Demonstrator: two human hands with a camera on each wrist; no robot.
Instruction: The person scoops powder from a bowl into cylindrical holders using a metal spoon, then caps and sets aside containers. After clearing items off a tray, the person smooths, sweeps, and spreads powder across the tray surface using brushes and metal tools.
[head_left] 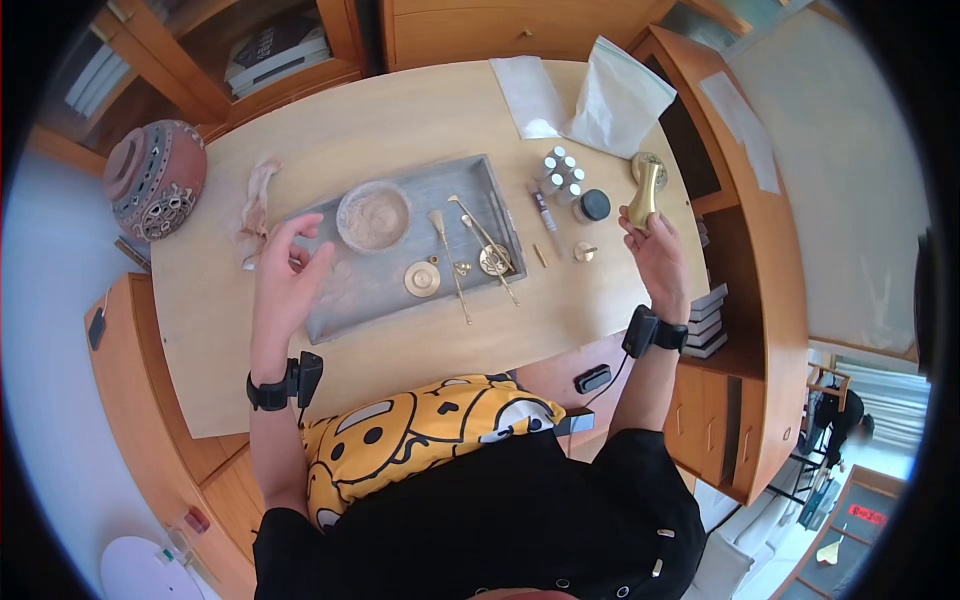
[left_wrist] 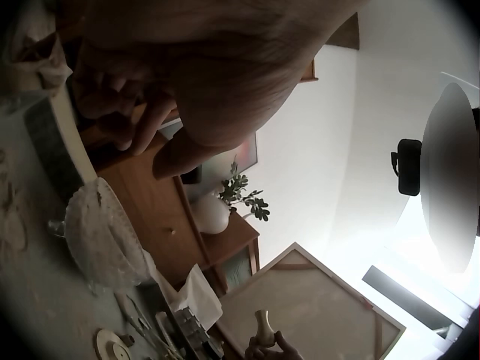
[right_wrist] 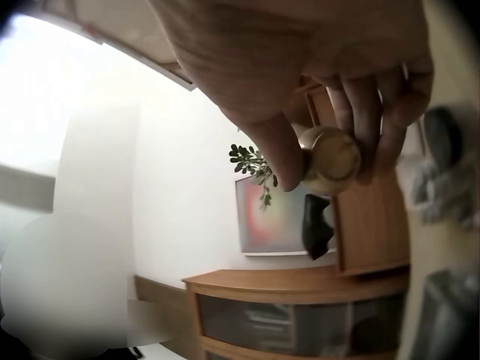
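My right hand (head_left: 660, 265) holds a small brass vase (head_left: 648, 198) upright over the right side of the table, its base between thumb and fingers. In the right wrist view the round underside of the vase (right_wrist: 335, 159) shows between the thumb and fingertips. Over the left edge of a grey tray (head_left: 340, 322) hovers my left hand (head_left: 284, 288), fingers loosely bent, thumb apart, nothing in it. Near its fingertips stands a clear bowl (head_left: 345, 238) of greyish powder. Slim brass tools (head_left: 450, 255), a round brass disc (head_left: 421, 279) and small brass pieces lie in the tray's right part.
Left of my right hand stand a black-lidded jar (head_left: 594, 206), several white-capped vials (head_left: 557, 182), and a small brass piece (head_left: 585, 252). White bags (head_left: 620, 100) lie at the back right. A patterned pot (head_left: 165, 175) stands far left; a yellow cushion (head_left: 400, 430) lies at the front edge.
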